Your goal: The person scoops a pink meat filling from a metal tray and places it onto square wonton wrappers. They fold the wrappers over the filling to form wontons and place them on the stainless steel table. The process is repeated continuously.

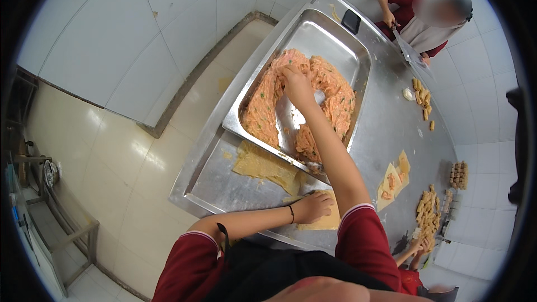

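My right arm reaches over a deep steel tray (366, 72) of pinkish minced meat filling (263, 109) flecked with green. My right hand (296, 83) is closed, its fingertips pinched into the filling at the far side. My left hand (313, 208), with a dark band at the wrist, lies on a pale yellow wrapper sheet (321, 223) at the table's near edge. Its fingers are slightly bent and apart. Beside it, against the tray's near side, is a stack of yellow wrapper sheets (263, 165). To the right, wrapper sheets with dabs of filling (394, 180) lie on the steel table (386, 117).
A pile of rolls (428, 212) and more rolls (423, 100) lie along the right side. A black phone-like object (351, 21) sits by the tray's far corner. A co-worker (403, 19) holds a clear plastic sheet. Another person's hands (419, 246) touch the roll pile.
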Available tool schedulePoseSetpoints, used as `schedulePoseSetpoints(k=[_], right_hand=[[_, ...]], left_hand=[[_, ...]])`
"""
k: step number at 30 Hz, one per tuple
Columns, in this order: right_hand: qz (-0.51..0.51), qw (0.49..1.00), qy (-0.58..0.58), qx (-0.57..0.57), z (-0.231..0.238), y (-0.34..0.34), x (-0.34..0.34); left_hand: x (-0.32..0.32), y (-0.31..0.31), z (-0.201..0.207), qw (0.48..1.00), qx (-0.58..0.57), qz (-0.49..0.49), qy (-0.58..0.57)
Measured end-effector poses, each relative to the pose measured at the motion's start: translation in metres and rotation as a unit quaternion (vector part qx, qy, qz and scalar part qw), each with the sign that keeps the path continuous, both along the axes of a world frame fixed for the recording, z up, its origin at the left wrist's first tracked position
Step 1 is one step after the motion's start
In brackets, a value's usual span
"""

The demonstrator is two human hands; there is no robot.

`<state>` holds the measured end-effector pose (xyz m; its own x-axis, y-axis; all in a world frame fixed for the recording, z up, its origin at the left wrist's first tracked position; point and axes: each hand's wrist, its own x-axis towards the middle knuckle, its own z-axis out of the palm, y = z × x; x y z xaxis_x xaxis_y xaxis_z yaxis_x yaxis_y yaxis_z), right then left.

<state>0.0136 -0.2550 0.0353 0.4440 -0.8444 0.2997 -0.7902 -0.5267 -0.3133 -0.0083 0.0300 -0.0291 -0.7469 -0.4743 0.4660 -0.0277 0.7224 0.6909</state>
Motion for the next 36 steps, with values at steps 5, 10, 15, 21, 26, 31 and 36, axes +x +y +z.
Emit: schedulePoseSetpoints(k=[5,10,15,21,26,31,36], right_hand=[[-0.002,0.997,0.074,0.001,-0.009,0.016,-0.010],[0.044,0.998,0.035,0.012,-0.007,0.047,-0.011],[0.008,0.995,0.090,-0.031,0.013,0.042,-0.019],[-0.021,0.999,-0.017,-0.046,-0.003,-0.004,-0.019],[0.005,0.994,0.062,-0.092,-0.017,-0.007,-0.020],[-0.014,0.992,0.093,-0.084,-0.013,-0.005,-0.020],[0.002,0.985,0.143,-0.094,-0.014,-0.002,-0.027]], left_hand=[[0.002,-0.001,0.004,1.000,-0.006,0.001,-0.008],[0.003,0.001,0.007,0.999,-0.018,0.016,-0.031],[0.003,-0.001,0.006,0.999,-0.011,-0.001,-0.045],[0.004,-0.001,0.006,1.000,0.004,0.000,-0.005],[0.001,-0.001,0.006,1.000,-0.011,0.011,0.002],[0.001,-0.001,0.005,1.000,-0.009,0.009,0.002],[-0.002,0.001,0.003,1.000,0.000,0.018,0.018]])
